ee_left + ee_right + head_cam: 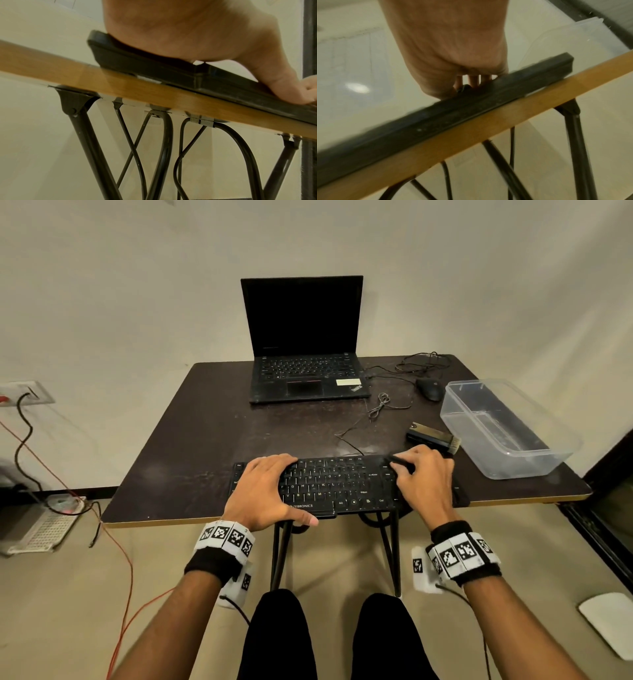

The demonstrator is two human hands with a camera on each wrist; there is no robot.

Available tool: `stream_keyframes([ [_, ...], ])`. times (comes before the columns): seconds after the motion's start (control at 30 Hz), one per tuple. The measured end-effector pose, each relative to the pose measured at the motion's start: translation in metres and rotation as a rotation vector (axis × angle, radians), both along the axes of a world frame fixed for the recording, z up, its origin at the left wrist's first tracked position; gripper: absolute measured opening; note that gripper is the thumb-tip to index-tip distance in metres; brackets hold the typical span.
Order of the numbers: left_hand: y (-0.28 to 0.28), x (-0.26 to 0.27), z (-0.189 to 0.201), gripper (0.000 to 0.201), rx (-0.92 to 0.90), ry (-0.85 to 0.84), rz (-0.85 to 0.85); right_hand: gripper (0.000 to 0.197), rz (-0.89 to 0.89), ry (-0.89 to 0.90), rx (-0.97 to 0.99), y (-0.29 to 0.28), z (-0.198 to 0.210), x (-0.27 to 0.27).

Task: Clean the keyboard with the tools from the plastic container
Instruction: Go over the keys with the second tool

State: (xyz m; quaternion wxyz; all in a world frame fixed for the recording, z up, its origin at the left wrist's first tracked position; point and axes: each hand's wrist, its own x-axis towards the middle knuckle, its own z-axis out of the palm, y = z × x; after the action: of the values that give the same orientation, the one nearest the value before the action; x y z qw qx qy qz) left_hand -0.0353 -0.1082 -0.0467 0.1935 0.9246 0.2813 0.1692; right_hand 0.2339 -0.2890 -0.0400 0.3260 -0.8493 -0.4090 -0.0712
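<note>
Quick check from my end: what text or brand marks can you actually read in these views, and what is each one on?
"ZEBRONICS": front edge of the keyboard.
"ThinkPad": palm rest of the laptop, barely legible.
"Alt", "Ctrl", "Enter" and letters: keyboard keys.
Laptop key legends and its pale sticker: too small.
Wristband squares: patterns, no words.

An open laptop (305, 344) and a mouse (430, 388) sit on the table (191, 446).

I log the keyboard (329, 486) at the table's (191, 440) near edge; laptop (305, 344) behind it; mouse (430, 388) right of laptop; plastic container (462, 409) at right; brush (433, 438) between container and keyboard.
</note>
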Motion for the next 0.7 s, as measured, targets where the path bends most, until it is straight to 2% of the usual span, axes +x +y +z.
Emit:
stream_keyframes([
  [0.07, 0.000, 0.000, 0.001, 0.128, -0.006, 0.001, -0.002, 0.013, 0.148, -0.044, -0.010, 0.002, -0.005, -0.015],
  [0.1, -0.001, 0.000, 0.001, 0.129, -0.004, 0.002, -0.006, 0.012, 0.168, -0.061, -0.009, 0.002, -0.008, -0.016],
  [0.23, -0.002, 0.000, 0.003, 0.130, -0.006, 0.010, 0.010, 0.012, -0.011, 0.010, 0.043, 0.003, -0.003, -0.006],
  [0.37, -0.002, -0.001, 0.003, 0.127, -0.008, 0.002, 0.003, 0.011, 0.162, -0.074, 0.028, 0.005, -0.008, -0.024],
  [0.5, -0.002, 0.001, 0.002, 0.128, 0.004, 0.013, 0.006, 0.012, 0.004, -0.033, 0.047, 0.000, -0.004, -0.008],
  [0.63, -0.001, 0.000, 0.002, 0.131, -0.011, 0.010, 0.009, 0.012, 0.191, -0.115, 0.028, -0.001, -0.010, -0.027],
  [0.7, 0.000, 0.001, 0.001, 0.130, -0.001, 0.017, 0.001, 0.013, 0.135, -0.096, 0.046, -0.005, -0.012, -0.018],
])
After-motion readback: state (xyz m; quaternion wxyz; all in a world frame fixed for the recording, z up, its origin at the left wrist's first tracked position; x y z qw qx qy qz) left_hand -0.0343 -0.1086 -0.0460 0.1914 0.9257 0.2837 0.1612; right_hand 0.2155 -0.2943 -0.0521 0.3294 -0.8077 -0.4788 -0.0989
